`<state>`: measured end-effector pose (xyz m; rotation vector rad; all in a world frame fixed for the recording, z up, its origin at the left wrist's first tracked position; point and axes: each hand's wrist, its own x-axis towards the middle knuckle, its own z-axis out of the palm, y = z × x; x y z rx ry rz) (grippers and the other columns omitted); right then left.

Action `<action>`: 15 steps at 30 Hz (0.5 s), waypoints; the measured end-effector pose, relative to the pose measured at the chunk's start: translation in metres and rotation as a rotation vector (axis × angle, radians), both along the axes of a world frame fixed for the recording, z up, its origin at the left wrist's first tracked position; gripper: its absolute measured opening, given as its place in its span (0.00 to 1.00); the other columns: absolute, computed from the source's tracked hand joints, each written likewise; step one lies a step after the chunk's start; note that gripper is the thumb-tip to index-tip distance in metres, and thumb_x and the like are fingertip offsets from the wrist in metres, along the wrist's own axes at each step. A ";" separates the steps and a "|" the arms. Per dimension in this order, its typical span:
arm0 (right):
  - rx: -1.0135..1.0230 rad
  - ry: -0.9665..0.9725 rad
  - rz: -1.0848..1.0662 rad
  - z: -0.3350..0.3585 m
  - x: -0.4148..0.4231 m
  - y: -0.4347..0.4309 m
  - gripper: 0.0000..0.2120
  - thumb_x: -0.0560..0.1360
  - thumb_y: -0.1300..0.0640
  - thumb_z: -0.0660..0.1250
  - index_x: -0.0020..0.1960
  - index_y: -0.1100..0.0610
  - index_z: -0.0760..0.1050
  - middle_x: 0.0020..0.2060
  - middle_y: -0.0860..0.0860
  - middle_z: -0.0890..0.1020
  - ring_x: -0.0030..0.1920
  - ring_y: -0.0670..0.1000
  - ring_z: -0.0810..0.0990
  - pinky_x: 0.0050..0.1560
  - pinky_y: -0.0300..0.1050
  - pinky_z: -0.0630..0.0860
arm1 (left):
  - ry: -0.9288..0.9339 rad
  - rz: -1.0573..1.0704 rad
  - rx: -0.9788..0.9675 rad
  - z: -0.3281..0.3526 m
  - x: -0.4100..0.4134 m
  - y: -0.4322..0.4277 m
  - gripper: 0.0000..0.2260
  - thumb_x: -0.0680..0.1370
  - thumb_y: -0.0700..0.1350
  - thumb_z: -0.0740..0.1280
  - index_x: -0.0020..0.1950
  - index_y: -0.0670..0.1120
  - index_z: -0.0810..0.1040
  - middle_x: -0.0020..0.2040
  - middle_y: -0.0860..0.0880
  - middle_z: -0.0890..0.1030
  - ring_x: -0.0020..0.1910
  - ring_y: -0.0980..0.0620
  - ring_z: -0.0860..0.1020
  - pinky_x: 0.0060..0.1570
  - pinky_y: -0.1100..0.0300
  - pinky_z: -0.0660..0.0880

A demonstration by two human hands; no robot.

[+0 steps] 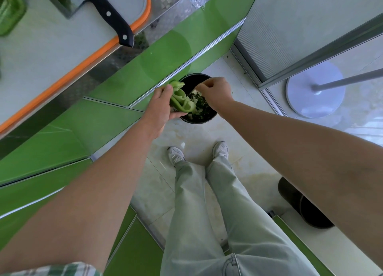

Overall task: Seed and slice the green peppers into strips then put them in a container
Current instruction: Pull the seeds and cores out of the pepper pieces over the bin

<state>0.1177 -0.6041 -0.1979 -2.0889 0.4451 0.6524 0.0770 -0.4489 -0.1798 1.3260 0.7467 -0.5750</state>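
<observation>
Seeding is the step in hand. Your left hand (pixel 163 108) holds the split, pale-green pepper (pixel 182 101), fingers curled round it, above the round black bin (pixel 196 75) on the floor at twelve o'clock from your feet. Your right hand (pixel 215 91) has its fingers (pixel 200 86) pinched together over the bin; what they hold is too small to tell. Next, likely, you slice with the black-handled knife (pixel 107 13) on the table at ten o'clock.
</observation>
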 end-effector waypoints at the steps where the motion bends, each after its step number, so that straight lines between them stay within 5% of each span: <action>1: -0.014 -0.005 0.022 0.000 0.000 -0.001 0.12 0.76 0.57 0.65 0.43 0.66 0.80 0.27 0.52 0.70 0.29 0.51 0.66 0.33 0.43 0.66 | 0.005 0.001 0.003 0.000 0.000 0.000 0.16 0.85 0.48 0.55 0.69 0.41 0.67 0.65 0.38 0.73 0.61 0.41 0.78 0.50 0.49 0.81; 6: -0.003 -0.110 0.212 0.006 0.002 0.002 0.11 0.76 0.55 0.65 0.55 0.53 0.82 0.47 0.48 0.84 0.37 0.42 0.76 0.34 0.31 0.69 | 0.013 0.005 0.020 0.001 0.001 -0.001 0.13 0.85 0.48 0.56 0.66 0.43 0.68 0.64 0.38 0.74 0.60 0.41 0.78 0.51 0.48 0.81; 15: -0.016 -0.142 0.393 0.009 -0.001 0.019 0.03 0.71 0.57 0.69 0.45 0.53 0.78 0.39 0.48 0.80 0.40 0.46 0.77 0.36 0.34 0.69 | -0.057 -0.029 0.028 0.012 0.002 -0.008 0.07 0.85 0.46 0.54 0.60 0.46 0.68 0.62 0.42 0.75 0.60 0.45 0.78 0.51 0.52 0.82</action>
